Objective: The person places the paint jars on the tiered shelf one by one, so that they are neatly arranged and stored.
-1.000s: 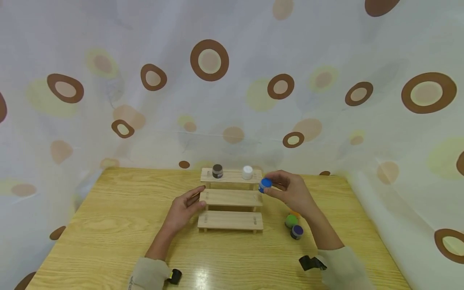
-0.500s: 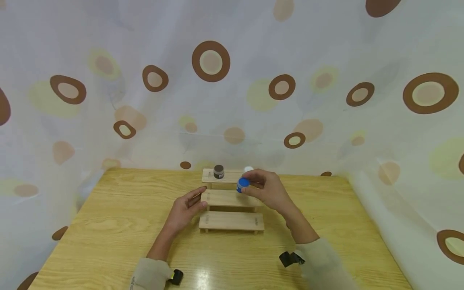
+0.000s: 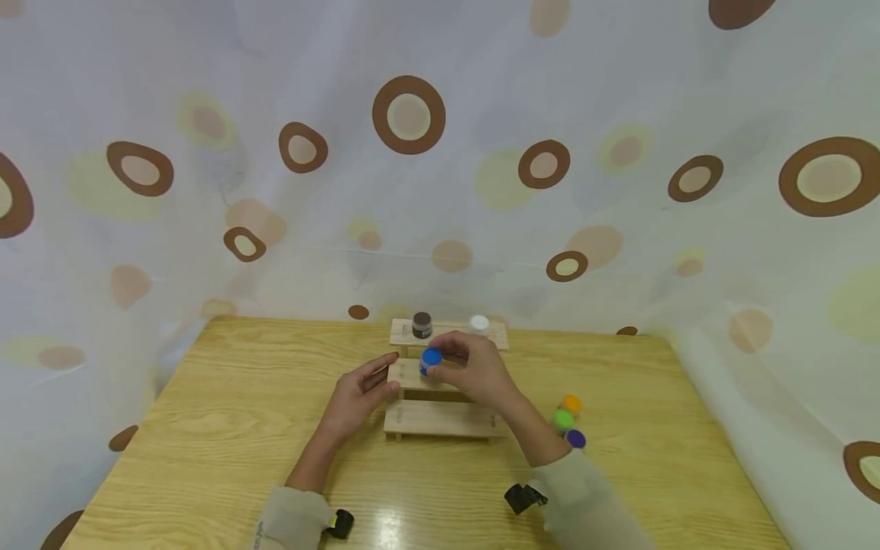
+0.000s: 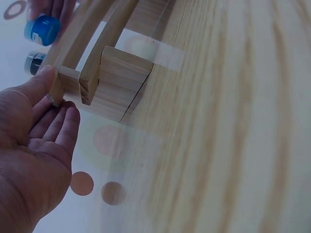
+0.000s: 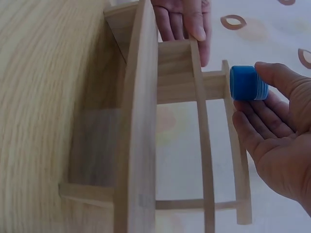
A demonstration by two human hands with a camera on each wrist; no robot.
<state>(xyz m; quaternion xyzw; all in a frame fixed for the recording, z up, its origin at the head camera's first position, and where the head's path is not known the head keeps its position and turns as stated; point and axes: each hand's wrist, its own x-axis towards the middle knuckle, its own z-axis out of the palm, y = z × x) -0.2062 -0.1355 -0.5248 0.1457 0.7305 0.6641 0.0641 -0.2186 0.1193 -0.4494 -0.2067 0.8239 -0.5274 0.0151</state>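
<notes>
A three-step wooden display stand (image 3: 443, 418) stands on the table in the head view. My right hand (image 3: 480, 373) pinches a small paint jar with a blue lid (image 3: 431, 361) between thumb and fingers, over the left part of the middle step. The right wrist view shows the same blue paint jar (image 5: 247, 83) held near the shelf edges. At the stand's left end, my left hand (image 3: 354, 397) grips the middle step, its thumb and fingers (image 4: 68, 127) on either side of the board's end. A dark-lidded jar (image 3: 422, 325) and a white jar (image 3: 479, 325) sit on the top step.
Right of the stand, orange (image 3: 572, 404), green (image 3: 563, 420) and purple (image 3: 575, 439) lidded jars stand close together on the wood-grain table (image 3: 261, 397). A patterned white curtain (image 3: 474, 252) hangs behind the table.
My right hand has carried the blue jar left from beside the stand to over the middle step's left part. My left hand has kept its place at the stand's end.
</notes>
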